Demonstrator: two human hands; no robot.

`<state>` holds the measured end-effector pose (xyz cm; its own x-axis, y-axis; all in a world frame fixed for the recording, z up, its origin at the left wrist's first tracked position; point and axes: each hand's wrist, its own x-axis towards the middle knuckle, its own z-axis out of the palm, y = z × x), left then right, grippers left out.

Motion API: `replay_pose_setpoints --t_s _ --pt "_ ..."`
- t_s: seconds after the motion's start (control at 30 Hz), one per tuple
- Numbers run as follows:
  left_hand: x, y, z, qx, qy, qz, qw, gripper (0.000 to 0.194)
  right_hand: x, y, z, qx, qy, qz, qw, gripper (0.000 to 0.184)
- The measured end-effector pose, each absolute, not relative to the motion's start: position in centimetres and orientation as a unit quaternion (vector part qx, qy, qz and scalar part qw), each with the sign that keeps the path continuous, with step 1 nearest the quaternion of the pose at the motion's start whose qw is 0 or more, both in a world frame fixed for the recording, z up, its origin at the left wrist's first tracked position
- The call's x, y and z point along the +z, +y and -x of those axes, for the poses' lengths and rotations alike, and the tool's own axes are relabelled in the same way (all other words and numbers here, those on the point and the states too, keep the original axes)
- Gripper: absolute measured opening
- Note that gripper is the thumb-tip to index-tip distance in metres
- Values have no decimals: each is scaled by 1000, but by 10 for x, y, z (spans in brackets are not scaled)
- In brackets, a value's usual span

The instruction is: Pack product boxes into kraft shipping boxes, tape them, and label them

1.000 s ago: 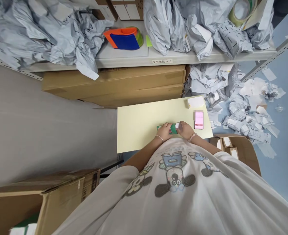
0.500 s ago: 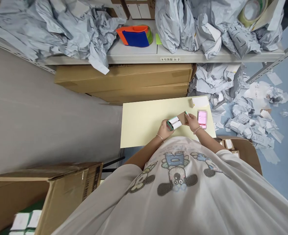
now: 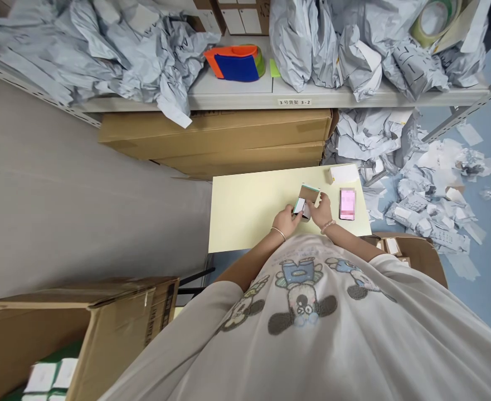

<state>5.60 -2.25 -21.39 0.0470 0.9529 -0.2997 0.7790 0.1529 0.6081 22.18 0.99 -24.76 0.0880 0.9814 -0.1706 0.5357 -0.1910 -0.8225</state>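
Note:
Above the pale yellow table, a small green-and-white box stands with its lid flap folded back, brown inside uppermost. White contents with a dark line show in its opening. My left hand is closed round its left and near side, thumb at the front edge. At the box's right side, my right hand is closed with its fingers and thumb on the edge by the opening; its fingertips are partly hidden. To the right of that hand lies a phone with a lit pink screen.
The yellow table has a white box at its back right corner. Behind stands a long carton, under a shelf loaded with grey parcel bags. Open cartons flank me: one at left, another at right. Parcels litter the floor.
The green box has been opened. My right hand first drew its flap out to the right; now the flap points away from me and that hand is back against the box.

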Motion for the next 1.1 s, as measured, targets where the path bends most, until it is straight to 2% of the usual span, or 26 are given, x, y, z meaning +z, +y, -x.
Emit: replay_pose_setpoints --t_s 0.07,0.13,0.23,0.33,0.47,0.6,0.7,0.77,0.87,0.93,1.03,1.1 --pt "-210 -22 -57 108 675 -658 315 25 -241 -3 -223 361 -568 689 269 85" --pt "-209 -23 -57 109 666 -669 311 27 -233 -9 -225 378 -570 688 243 88" --pt "-213 -26 -59 145 670 -645 338 19 -223 -10 -234 397 -572 674 246 76" --pt "-218 -29 -60 221 674 -614 346 31 -223 -11 -244 416 -567 652 284 56" --pt "-222 -27 -56 263 615 -666 331 26 -225 -15 -250 424 -564 643 298 36" --pt "-223 -22 -51 260 552 -709 354 49 -206 -17 -248 310 -663 623 276 23" --pt "-227 -19 -49 236 516 -732 377 88 -185 -18 -239 230 -738 605 190 20" --pt "-229 -18 -50 218 513 -734 388 106 -175 -17 -230 208 -746 622 115 26" --pt "-233 -14 -51 215 518 -733 385 98 -168 -9 -216 209 -724 657 15 49" --pt "-234 -11 -53 217 516 -737 378 93 -166 -1 -210 225 -713 662 -39 56" --pt "-232 -9 -53 215 527 -736 366 93 -163 10 -204 239 -720 647 -75 58" --pt "-230 -7 -51 216 541 -732 354 92 -160 12 -203 232 -738 631 -58 59"
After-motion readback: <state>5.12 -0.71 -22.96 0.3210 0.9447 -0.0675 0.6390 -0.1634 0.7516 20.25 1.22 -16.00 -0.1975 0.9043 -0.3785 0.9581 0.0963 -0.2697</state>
